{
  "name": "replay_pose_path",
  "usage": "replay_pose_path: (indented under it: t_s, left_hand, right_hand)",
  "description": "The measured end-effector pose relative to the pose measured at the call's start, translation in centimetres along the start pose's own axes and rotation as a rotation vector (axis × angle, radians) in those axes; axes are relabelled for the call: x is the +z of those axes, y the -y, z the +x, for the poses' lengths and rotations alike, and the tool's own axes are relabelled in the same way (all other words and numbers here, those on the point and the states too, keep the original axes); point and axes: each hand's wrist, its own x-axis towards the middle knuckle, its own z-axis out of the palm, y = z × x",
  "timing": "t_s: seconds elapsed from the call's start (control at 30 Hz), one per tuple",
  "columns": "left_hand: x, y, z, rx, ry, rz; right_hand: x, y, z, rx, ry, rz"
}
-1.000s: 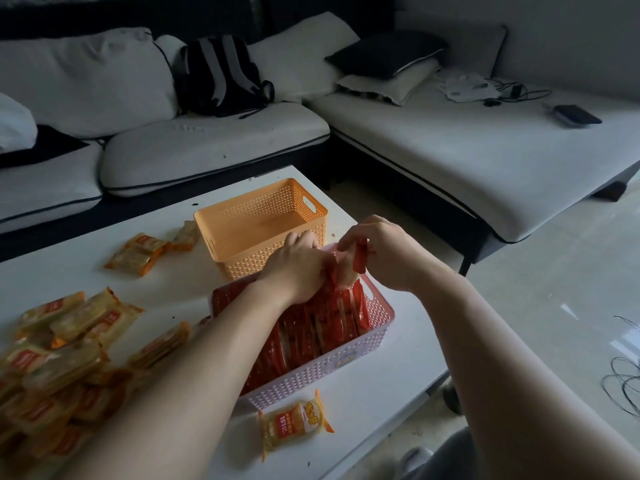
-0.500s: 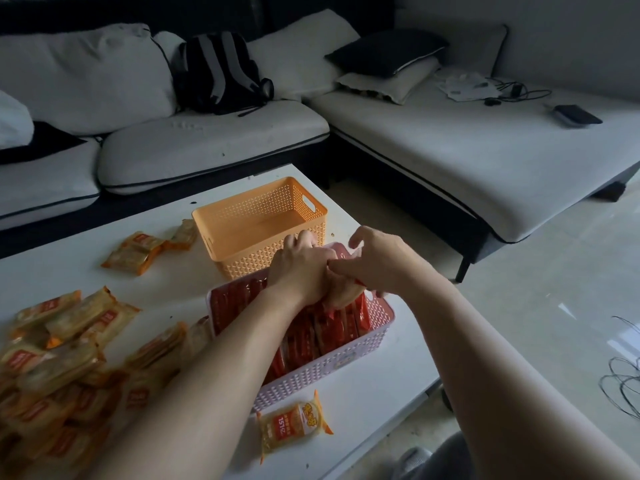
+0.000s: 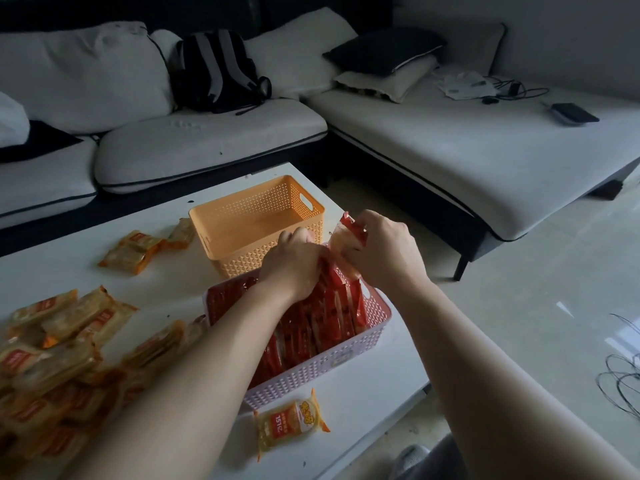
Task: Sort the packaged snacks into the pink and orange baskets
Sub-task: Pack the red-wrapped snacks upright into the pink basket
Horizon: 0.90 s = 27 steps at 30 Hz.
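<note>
The pink basket, at the worktop's right edge, is packed with red packets — left hand fingers curl round them, right hand fingers pinch one red packet above. The orange basket is empty — orange packets heaped at the left edge wait.

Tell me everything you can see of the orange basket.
The orange basket is rectangular, plastic-looking, with lattice-perforated walls, a solid rim and a handle slot in its right end. It stands upright on the white table, nothing visible inside, just behind the pink basket. The left hand overlaps its near corner; contact cannot be told.
</note>
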Motion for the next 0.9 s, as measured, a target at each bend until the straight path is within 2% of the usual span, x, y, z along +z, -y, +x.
replay_pose_path:
  t_s: [0.1,0.33,0.47,0.57,0.63,0.7,0.8,0.9]
  left_hand:
    - [-0.1,0.4,0.1,-0.025,-0.053,-0.097]
    - [-0.2,0.6,0.2,0.0,-0.043,-0.157]
    - [0.5,0.7,0.0,0.022,-0.126,-0.26]
    - [0.5,0.7,0.3,0.004,-0.124,-0.355]
    - [0.3,0.5,0.3,0.01,-0.102,-0.412]
    - [0.3,0.6,0.4,0.037,-0.074,-0.385]
    - [0.6,0.6,0.4,0.039,-0.067,-0.327]
    - [0.8,0.3,0.3,0.044,-0.147,-0.321]
  right_hand:
    - [0.4,-0.4,0.3,0.003,-0.019,-0.033]
    - [1.5,-0.3,0.4,0.012,0.125,-0.172]
    - [0.9,-0.4,0.6,0.021,0.151,-0.186]
    - [1.4,-1.0,0.4,0.1,0.166,-0.114]
    - [1.6,-1.5,0.6,0.156,0.181,0.022]
    - [1.7,-1.4,0.6,0.131,0.176,0.095]
    - [2.2,-1.0,0.3,-0.022,0.108,-0.082]
    - [2.4,-0.8,0.1,-0.048,0.071,-0.212]
